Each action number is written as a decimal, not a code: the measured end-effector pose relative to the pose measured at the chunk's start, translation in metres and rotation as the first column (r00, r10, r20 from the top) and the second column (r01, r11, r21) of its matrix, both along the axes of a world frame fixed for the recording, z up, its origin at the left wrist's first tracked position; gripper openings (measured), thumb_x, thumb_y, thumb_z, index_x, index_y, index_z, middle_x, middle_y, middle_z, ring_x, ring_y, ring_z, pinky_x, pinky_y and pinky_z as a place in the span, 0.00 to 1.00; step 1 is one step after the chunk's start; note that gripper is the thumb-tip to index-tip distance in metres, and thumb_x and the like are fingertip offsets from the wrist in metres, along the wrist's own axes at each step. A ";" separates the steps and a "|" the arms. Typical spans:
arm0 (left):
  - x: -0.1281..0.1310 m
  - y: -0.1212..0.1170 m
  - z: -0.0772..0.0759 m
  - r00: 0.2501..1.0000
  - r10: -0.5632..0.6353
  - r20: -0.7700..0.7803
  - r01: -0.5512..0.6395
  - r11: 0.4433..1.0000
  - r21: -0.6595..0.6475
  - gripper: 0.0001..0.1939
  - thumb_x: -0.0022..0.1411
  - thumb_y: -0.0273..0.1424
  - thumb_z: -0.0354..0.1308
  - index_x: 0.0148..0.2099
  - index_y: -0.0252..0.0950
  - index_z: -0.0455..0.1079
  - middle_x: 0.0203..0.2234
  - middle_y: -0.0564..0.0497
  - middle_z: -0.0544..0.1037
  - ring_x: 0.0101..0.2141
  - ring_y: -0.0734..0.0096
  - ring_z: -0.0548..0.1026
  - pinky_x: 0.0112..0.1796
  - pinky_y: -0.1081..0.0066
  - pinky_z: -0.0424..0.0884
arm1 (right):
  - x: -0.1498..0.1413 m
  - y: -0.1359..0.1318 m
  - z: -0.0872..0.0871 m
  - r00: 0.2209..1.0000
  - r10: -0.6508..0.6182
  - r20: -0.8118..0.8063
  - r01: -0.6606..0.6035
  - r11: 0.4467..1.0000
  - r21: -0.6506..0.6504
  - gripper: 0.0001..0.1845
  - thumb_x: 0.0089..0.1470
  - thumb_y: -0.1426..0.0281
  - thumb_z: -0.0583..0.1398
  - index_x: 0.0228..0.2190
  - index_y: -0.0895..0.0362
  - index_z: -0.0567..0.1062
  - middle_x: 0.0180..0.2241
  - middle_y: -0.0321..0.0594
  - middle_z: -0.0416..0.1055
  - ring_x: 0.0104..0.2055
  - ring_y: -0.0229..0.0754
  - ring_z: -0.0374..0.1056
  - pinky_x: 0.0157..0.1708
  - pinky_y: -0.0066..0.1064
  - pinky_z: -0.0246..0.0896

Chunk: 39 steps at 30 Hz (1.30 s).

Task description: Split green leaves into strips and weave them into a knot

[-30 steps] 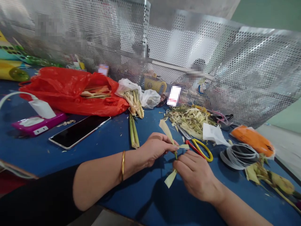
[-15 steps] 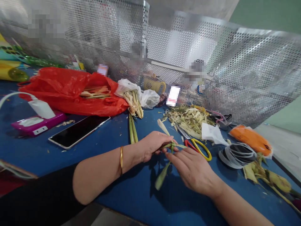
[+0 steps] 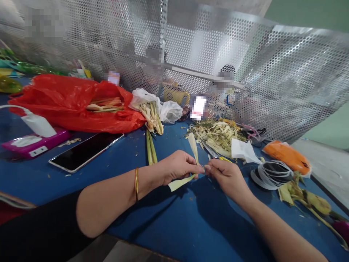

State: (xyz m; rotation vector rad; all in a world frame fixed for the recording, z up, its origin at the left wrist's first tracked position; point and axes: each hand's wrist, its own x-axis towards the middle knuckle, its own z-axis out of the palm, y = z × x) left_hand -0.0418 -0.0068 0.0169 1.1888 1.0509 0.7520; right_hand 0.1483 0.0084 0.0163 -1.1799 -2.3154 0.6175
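Observation:
My left hand (image 3: 177, 168), with a gold bangle on the wrist, pinches a pale green leaf strip (image 3: 193, 146). One end of the strip points up and away; another flat end hangs below my fingers toward the left. My right hand (image 3: 229, 176) is closed in a pinch, its fingertips almost meeting the left ones. Whatever lies in that pinch is too small to make out. Behind my right hand are scissors (image 3: 225, 159), mostly covered, with a bit of yellow handle showing. Green leaf stalks (image 3: 151, 148) lie just beyond my left wrist.
A heap of leaf shreds (image 3: 215, 136) lies against the perforated screen (image 3: 201, 47). To the left are a red bag (image 3: 65, 105), a phone (image 3: 87, 153) and a purple power bank (image 3: 35, 143). On the right sit a spool (image 3: 271, 174), an orange packet (image 3: 287, 156) and withered leaves (image 3: 308, 198).
My right hand has gone from spread, flat fingers to a pinch, slightly higher. The leaf's lower end has swung up and left. The view has shifted slightly.

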 end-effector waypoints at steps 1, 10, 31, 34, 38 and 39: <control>0.000 0.000 0.000 1.000 -0.014 -0.014 0.014 1.000 -0.004 0.12 0.45 0.37 0.65 0.22 0.32 0.72 0.13 0.54 0.68 0.14 0.84 0.53 0.17 0.75 0.44 | 0.000 0.000 0.001 1.000 -0.003 0.001 0.003 1.000 0.000 0.18 0.58 0.65 0.53 0.19 0.57 0.68 0.18 0.33 0.63 0.23 0.35 0.58 0.24 0.26 0.50; 0.008 -0.012 -0.005 0.989 -0.093 -0.114 0.102 0.991 0.082 0.14 0.50 0.39 0.60 0.24 0.32 0.75 0.12 0.55 0.66 0.15 0.81 0.55 0.17 0.75 0.46 | -0.013 -0.008 0.002 0.918 -0.124 -0.376 -0.056 0.899 -0.434 0.16 0.50 0.58 0.60 0.22 0.58 0.71 0.20 0.34 0.68 0.24 0.37 0.63 0.25 0.27 0.55; 0.008 -0.009 0.004 0.998 -0.055 0.022 0.056 0.997 -0.043 0.23 0.56 0.47 0.54 0.31 0.30 0.76 0.25 0.45 0.79 0.15 0.83 0.59 0.17 0.77 0.48 | -0.006 -0.002 0.001 0.895 -0.221 -0.386 0.103 0.947 -0.304 0.20 0.55 0.55 0.55 0.25 0.58 0.73 0.24 0.37 0.68 0.28 0.39 0.64 0.27 0.28 0.57; 0.005 -0.006 0.004 0.999 -0.010 0.035 0.011 0.999 -0.050 0.21 0.53 0.47 0.58 0.31 0.31 0.76 0.26 0.46 0.79 0.16 0.83 0.61 0.17 0.77 0.47 | -0.003 -0.001 0.004 0.972 -0.122 -0.203 0.090 0.983 -0.159 0.21 0.58 0.56 0.52 0.24 0.57 0.72 0.22 0.36 0.68 0.26 0.37 0.63 0.24 0.27 0.54; 0.004 -0.004 0.000 0.999 0.049 -0.004 -0.049 0.999 -0.005 0.13 0.50 0.38 0.63 0.27 0.31 0.74 0.25 0.47 0.79 0.16 0.83 0.63 0.17 0.78 0.51 | -0.001 -0.002 0.002 0.993 -0.108 -0.055 0.107 0.994 -0.008 0.18 0.57 0.61 0.55 0.19 0.56 0.67 0.15 0.31 0.60 0.20 0.34 0.55 0.21 0.27 0.49; 0.005 -0.004 0.000 0.997 0.071 0.011 -0.071 0.997 -0.010 0.12 0.51 0.37 0.63 0.27 0.31 0.74 0.26 0.46 0.79 0.17 0.82 0.65 0.18 0.78 0.54 | 0.000 -0.002 0.001 0.992 -0.112 -0.057 0.114 0.993 0.032 0.17 0.57 0.63 0.54 0.21 0.56 0.68 0.16 0.31 0.62 0.20 0.34 0.56 0.21 0.27 0.50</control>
